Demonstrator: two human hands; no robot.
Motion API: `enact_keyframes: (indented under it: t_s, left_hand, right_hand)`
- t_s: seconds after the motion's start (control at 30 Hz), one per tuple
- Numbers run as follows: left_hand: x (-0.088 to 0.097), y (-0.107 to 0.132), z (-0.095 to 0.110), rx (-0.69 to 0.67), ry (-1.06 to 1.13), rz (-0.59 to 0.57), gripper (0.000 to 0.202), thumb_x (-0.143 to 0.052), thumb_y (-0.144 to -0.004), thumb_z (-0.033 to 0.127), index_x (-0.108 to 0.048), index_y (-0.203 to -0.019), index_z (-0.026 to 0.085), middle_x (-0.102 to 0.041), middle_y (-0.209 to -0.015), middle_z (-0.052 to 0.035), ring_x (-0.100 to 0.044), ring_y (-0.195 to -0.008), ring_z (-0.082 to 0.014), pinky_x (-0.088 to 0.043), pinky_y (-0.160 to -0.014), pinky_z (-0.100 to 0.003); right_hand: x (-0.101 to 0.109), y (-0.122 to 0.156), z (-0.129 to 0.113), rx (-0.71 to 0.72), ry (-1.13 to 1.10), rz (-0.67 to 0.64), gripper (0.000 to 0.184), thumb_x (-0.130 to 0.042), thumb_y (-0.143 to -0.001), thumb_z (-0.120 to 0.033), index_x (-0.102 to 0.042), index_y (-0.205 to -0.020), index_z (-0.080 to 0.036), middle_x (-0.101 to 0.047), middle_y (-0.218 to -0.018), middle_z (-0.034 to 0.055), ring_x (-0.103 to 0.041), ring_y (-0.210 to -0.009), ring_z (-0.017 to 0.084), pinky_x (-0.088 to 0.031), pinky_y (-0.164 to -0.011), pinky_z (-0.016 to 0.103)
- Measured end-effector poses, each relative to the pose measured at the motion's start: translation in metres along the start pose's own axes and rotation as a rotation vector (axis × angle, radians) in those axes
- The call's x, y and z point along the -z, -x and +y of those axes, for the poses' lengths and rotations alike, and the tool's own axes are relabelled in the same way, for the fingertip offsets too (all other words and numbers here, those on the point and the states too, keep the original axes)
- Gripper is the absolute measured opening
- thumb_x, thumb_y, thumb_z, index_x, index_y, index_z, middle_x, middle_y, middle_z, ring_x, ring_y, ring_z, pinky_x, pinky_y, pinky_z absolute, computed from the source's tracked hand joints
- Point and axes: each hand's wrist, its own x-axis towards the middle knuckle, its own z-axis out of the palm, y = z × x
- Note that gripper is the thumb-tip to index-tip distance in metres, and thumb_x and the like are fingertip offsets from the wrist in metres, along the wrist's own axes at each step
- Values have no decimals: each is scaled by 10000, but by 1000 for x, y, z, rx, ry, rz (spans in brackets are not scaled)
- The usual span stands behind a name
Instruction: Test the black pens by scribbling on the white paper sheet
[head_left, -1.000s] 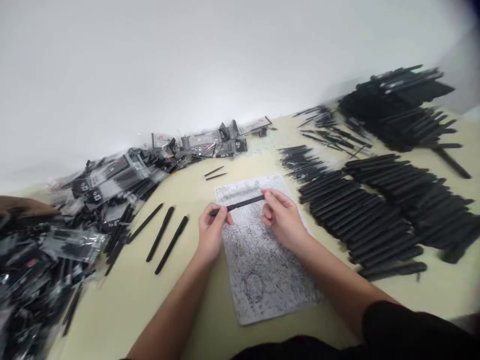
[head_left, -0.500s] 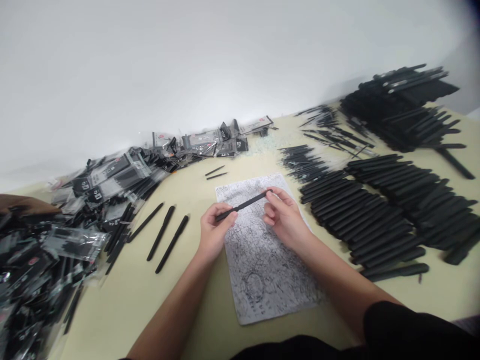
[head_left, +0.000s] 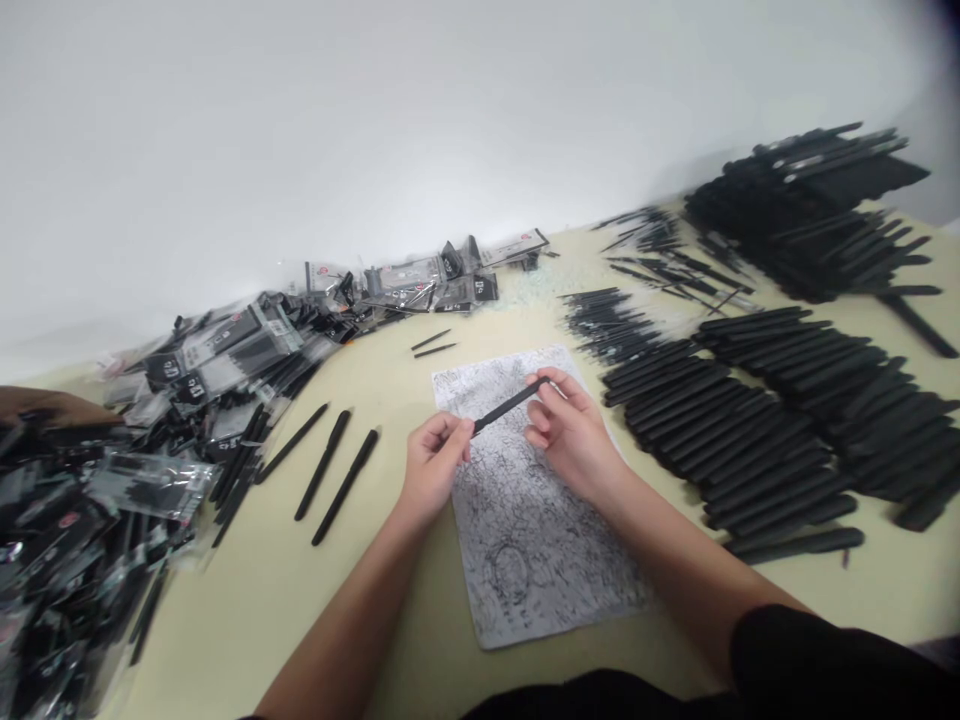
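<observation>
A black pen (head_left: 510, 404) is held slantwise between my two hands, above a sheet covered in dense scribbles (head_left: 517, 540). My left hand (head_left: 437, 455) pinches its lower left end with thumb and fingers. At the upper right end, my right hand (head_left: 570, 425) grips it between thumb and forefinger, the other fingers curled below. Whether the pen has its cap on is too blurred to tell. To the left of my left hand, several black pens (head_left: 345, 487) lie apart on the pale yellow table (head_left: 247, 620).
Black pens lie in rows (head_left: 727, 430) at the right, with a higher heap (head_left: 795, 220) behind. Thin refills (head_left: 615, 325) are gathered beyond the sheet. Clear packets (head_left: 232, 350) pile along the left and back. Two short dark sticks (head_left: 433, 344) lie past the sheet.
My left hand's grip has shifted to the pen's lower left end, which earlier stuck out past the thumb. The right hand holds nearly the same place.
</observation>
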Motion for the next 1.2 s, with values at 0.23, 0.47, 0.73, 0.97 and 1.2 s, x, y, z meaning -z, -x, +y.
enact_keyframes:
  t_s: [0.23, 0.47, 0.73, 0.97, 1.2]
  left_hand:
    - [0, 2, -5, 57, -55, -9, 529, -552, -847, 584, -529, -515, 173, -474, -458, 20, -404, -461, -92, -316, -506, -250]
    - [-1, 2, -4, 45, -38, 3, 508, -553, -848, 590, -563, -557, 173, -467, -455, 27, -410, -446, -93, -324, -482, -244]
    - [-1, 3, 1, -34, -124, -23, 535, -556, -856, 569, -489, -501, 175, -456, -467, 23, -407, -470, -94, -322, -503, -249]
    - [-2, 2, 3, -62, -78, -29, 398, -633, -816, 523, -582, -640, 170, -504, -513, 29, -427, -489, -93, -339, -514, -240]
    - [-2, 4, 3, -77, 79, -39, 293, -786, -702, 361, -629, -871, 181, -624, -727, -9, -526, -632, -115, -423, -607, -243]
  right_hand:
    - [-1, 2, 0, 48, 31, -81, 253, -770, -719, -325, -612, -909, -269, -591, -962, -40, -384, -495, 25, -289, -392, 157]
    - [0, 7, 6, 53, 202, -181, 385, -694, -794, -448, -539, -1121, -320, -577, -1124, 5, -522, -564, 66, -398, -375, 189]
    - [0, 12, 11, -154, 420, -378, 349, -727, -765, -443, -530, -957, -229, -506, -531, -86, -478, -426, 84, -437, -374, 192]
    - [-2, 12, 9, -154, 458, -341, 291, -747, -742, -373, -553, -897, -222, -538, -550, -68, -515, -445, 93, -450, -378, 204]
    - [-2, 9, 11, -100, 425, -224, 318, -786, -698, -366, -574, -879, -214, -530, -499, -78, -488, -403, 83, -444, -371, 199]
